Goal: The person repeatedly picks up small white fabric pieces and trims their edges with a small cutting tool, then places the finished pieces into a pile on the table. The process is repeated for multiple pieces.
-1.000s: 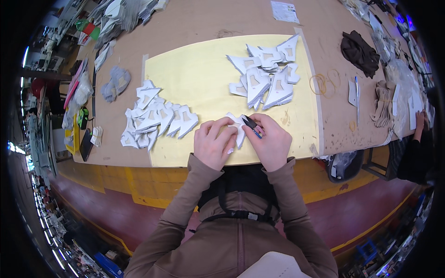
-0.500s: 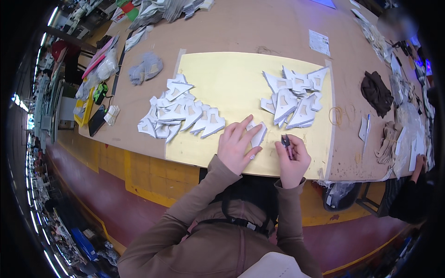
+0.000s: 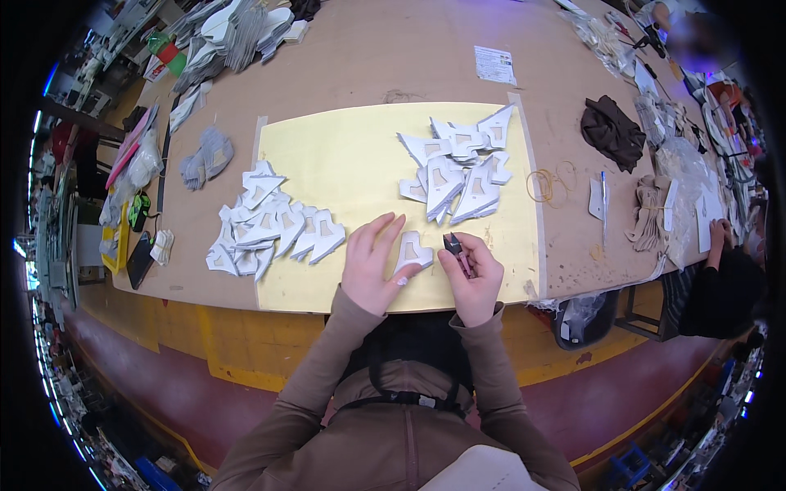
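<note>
A white cut piece (image 3: 404,263) with an opening in its middle lies on the pale yellow sheet (image 3: 327,155) between my hands. My left hand (image 3: 370,266) is beside its left edge, fingers spread, with the thumb at or very near the piece. Closed around a small pair of snips (image 3: 453,245), with dark jaws and a pinkish handle, my right hand (image 3: 476,282) is just right of the piece. A pile of similar white pieces (image 3: 274,229) rests at the left, partly off the sheet. Another pile (image 3: 463,180) sits at the far right of the sheet.
Grey gloves (image 3: 206,157) lie left of the sheet. A dark cloth (image 3: 612,133), a pen (image 3: 604,196) and bundled brown gloves (image 3: 651,214) lie to the right. Stacked grey cut pieces (image 3: 237,37) stand at the far left. Another person's hand (image 3: 719,237) rests at the table's right edge.
The view has shifted, so the table sits further left. My left hand has drawn back from over the white piece, which now shows more fully and is turned. The snips stay in my right hand.
</note>
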A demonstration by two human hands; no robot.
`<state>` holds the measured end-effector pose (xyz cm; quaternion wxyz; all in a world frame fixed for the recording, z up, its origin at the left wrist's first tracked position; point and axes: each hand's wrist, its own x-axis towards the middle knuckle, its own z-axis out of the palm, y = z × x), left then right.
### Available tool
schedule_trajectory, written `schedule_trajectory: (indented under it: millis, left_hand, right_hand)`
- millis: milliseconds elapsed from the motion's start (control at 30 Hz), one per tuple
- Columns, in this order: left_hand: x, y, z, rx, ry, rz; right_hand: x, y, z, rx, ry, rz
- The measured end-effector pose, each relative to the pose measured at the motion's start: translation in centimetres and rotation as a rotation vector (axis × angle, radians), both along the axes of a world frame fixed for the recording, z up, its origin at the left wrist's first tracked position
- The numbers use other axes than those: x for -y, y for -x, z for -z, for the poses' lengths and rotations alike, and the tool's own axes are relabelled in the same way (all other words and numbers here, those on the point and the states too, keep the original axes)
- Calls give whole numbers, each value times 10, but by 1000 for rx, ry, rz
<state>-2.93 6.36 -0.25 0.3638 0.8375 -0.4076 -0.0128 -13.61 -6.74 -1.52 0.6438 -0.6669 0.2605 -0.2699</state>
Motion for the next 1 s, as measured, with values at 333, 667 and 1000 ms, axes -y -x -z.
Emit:
schedule_trajectory:
  millis: [333,667,1000]
  left_hand:
    - [-33,-23,-16,-372,239,-256]
    - [-25,1,-42,-304,181,106]
    - [-17,-3,-30,-102,245,154]
  right_hand:
    - [-2,5,2,51,86,-3]
    - [-1,8,-3,173,765,-27]
    - [-5,8,0,159,841,4]
